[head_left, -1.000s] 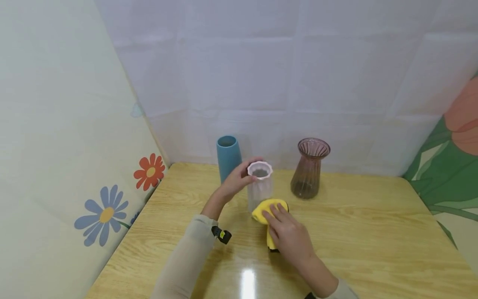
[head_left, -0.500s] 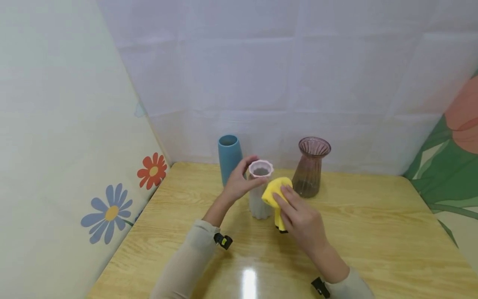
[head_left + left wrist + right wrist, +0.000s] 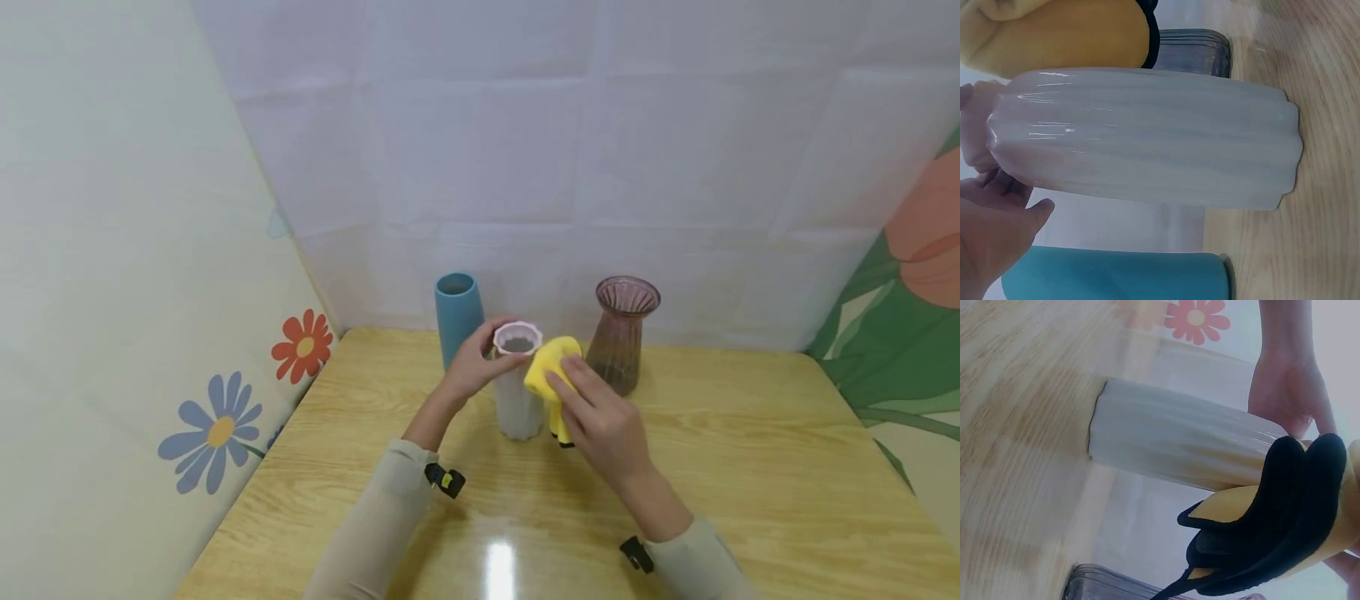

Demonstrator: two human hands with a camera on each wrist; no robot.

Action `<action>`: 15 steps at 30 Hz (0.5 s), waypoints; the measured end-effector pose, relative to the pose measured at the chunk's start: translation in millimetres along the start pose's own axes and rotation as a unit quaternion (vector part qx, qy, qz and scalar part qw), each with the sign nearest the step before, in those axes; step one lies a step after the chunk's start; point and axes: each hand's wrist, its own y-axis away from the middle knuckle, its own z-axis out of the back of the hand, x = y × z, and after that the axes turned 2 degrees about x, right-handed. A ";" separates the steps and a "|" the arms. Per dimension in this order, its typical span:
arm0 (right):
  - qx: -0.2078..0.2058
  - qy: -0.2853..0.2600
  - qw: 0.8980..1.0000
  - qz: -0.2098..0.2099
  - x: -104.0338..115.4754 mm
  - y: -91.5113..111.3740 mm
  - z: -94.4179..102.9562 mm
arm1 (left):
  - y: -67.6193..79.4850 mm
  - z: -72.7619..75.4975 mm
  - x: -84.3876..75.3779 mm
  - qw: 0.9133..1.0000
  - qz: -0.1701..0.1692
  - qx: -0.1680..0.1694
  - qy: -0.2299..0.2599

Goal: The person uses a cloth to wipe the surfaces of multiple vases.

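Observation:
A white fluted vase [image 3: 517, 404] with a scalloped pinkish rim stands upright on the table. My left hand [image 3: 474, 365] holds it near the rim, thumb on the near side and fingers reaching behind. A bunched yellow cloth [image 3: 549, 371] with black edging is pinched in my right hand [image 3: 606, 429], close to the vase's upper right side. In the left wrist view the cloth [image 3: 1066, 37] lies beside the vase [image 3: 1147, 137]; whether they touch is hard to tell. Folds of the cloth's black edging [image 3: 1297, 506] fill much of the right wrist view.
Behind my left hand stands a blue vase [image 3: 457, 321]. A purple ribbed glass vase [image 3: 624, 333] with a flared rim is right of the cloth. A pale sheet [image 3: 480, 150] hangs along the wooden table's [image 3: 720, 475] back edge.
My right hand has raised the yellow cloth from beside the white vase's lower part to just below its rim. My left hand has kept its hold, its thumb shifting across the neck.

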 end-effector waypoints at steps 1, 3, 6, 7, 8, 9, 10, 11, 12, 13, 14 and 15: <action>0.000 0.000 1.000 0.001 -0.3 0.7 -1.7 | -0.3 0.6 0.3 1.000 -0.001 0.005 0.004; 0.004 -0.001 1.000 0.000 -0.7 2.1 -5.0 | -1.2 1.9 1.5 1.000 -0.004 0.017 0.011; 0.016 -0.003 1.000 -0.003 -1.1 4.6 -10.1 | -3.4 3.4 4.6 0.999 -0.007 0.035 0.028; 0.021 -0.004 1.000 -0.005 -1.1 5.4 -11.8 | -4.1 4.1 5.6 0.999 -0.008 0.040 0.034; 0.025 -0.006 1.000 -0.006 -1.2 6.3 -13.7 | -4.9 4.7 6.9 0.998 -0.008 0.044 0.039; 0.031 -0.007 0.999 -0.008 -1.1 7.1 -15.5 | -5.7 5.4 7.9 0.998 -0.009 0.049 0.045; 0.036 -0.009 0.999 -0.009 -0.9 7.8 -17.2 | -6.6 5.9 9.0 0.997 -0.009 0.053 0.051; 0.040 -0.012 0.999 -0.009 -0.7 8.7 -19.0 | -7.4 6.6 10.0 0.997 -0.010 0.057 0.053; 0.045 -0.014 0.999 -0.010 -0.4 9.4 -20.8 | -8.2 7.2 10.6 0.997 -0.011 0.062 0.055; 0.048 -0.016 0.999 -0.011 0.2 10.2 -22.6 | -9.2 7.5 11.1 0.996 -0.013 0.066 0.054; 0.051 -0.018 0.998 -0.012 0.8 11.0 -24.3 | -10.2 7.6 11.7 0.996 -0.013 0.072 0.055; 0.055 -0.018 0.998 -0.014 1.6 11.7 -25.7 | -10.6 7.8 11.7 0.995 -0.015 0.079 0.056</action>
